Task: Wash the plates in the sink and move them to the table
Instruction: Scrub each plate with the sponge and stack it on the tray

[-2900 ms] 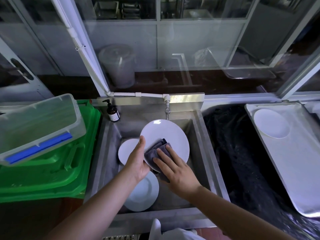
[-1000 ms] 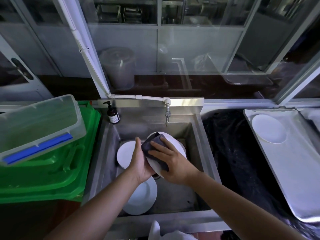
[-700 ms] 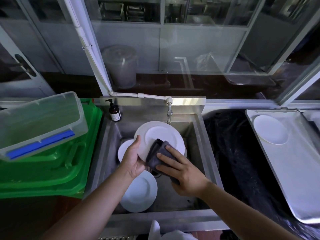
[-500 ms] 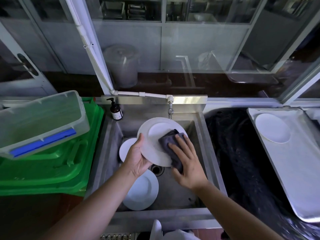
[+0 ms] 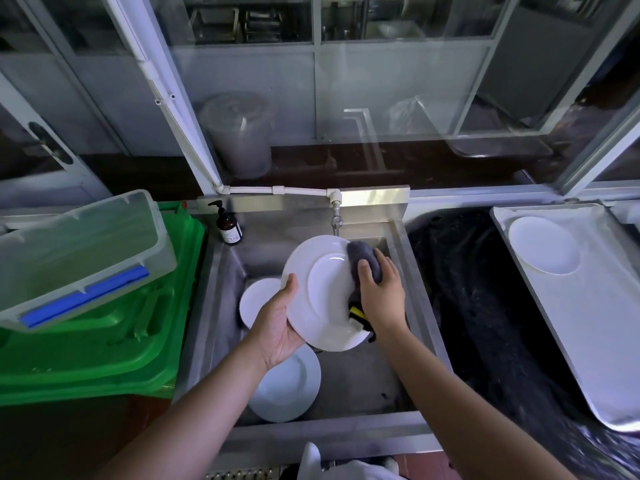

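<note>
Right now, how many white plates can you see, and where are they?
Held over the sink in the left hand, wiped with the grey cloth: 1
Lying in the sink: 2
On the metal tray: 1
Total: 4

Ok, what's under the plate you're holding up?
Two more white plates lie in the sink below the held plate. The drain area beneath it is covered.

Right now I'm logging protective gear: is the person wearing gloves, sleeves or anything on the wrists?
No. Both the left hand and right hand are bare, without gloves, and both forearms are uncovered to the frame edge. No rings, watch or bands are visible.
</note>
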A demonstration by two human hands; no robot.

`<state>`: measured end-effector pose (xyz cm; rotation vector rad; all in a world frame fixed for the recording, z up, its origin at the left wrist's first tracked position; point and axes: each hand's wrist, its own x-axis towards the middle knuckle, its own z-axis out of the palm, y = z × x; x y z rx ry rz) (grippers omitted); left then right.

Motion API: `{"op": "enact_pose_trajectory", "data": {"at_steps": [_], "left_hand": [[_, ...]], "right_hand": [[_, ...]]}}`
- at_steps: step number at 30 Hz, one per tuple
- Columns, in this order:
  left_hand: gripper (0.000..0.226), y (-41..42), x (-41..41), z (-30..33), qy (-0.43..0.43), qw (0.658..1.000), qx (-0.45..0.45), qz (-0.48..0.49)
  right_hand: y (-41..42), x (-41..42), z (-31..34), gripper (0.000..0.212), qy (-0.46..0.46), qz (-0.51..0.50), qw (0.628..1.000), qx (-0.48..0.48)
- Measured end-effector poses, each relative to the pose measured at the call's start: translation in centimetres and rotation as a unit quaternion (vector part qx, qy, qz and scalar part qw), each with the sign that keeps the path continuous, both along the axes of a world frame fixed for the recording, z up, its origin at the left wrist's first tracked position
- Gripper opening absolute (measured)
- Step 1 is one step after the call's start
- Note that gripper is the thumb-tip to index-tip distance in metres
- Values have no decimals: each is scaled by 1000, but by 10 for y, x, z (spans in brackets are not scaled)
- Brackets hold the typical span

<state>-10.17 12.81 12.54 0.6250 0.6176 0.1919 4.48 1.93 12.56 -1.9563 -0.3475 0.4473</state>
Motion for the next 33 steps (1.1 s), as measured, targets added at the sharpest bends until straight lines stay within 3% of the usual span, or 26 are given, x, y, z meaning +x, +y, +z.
{"op": "enact_pose_trajectory", "data": {"at_steps": [2, 5, 10, 12, 15, 17, 19, 23, 25, 27, 29, 31, 33], "left_hand": [[67, 0, -1, 3, 9, 1000, 19, -24], [63, -3, 3, 11, 21, 997, 61, -41], [54, -6, -3, 18, 19, 999, 36, -30], [52, -4, -12, 16, 7, 1000, 10, -22], [52, -4, -21, 12, -1, 1000, -6, -20], [53, -5, -18, 12, -2, 1000, -1, -26], [56, -5, -13, 14, 3, 1000, 14, -28], [52, -2, -7, 14, 10, 1000, 7, -18], [59, 2, -9, 10, 5, 1000, -11, -23], [65, 3, -11, 6, 8, 1000, -10, -25], [63, 1, -9, 5, 4, 999, -6, -31], [58, -1, -3, 10, 7, 1000, -2, -27], [56, -1, 3, 12, 8, 1000, -1, -21]], "right_hand": [[7, 1, 6, 53, -41, 13, 999, -14], [18, -17, 11, 56, -180, 61, 982, -13], [18, -32, 0, 51, -366, 197, 908, 57], [13, -13, -4, 50, -354, 205, 912, 32], [13, 13, -7, 44, -158, 80, 984, -8], [19, 7, -5, 45, -101, 46, 993, -30], [22, -20, 0, 50, -200, 64, 978, -6], [16, -32, -5, 49, -376, 219, 898, 70], [16, -7, -6, 46, -322, 194, 925, 49], [16, 12, -5, 43, -183, 95, 979, 9], [20, 11, -5, 43, -111, 45, 992, -28], [21, -7, -1, 46, -200, 54, 978, -6], [21, -26, -4, 47, -318, 119, 940, 44]]}}
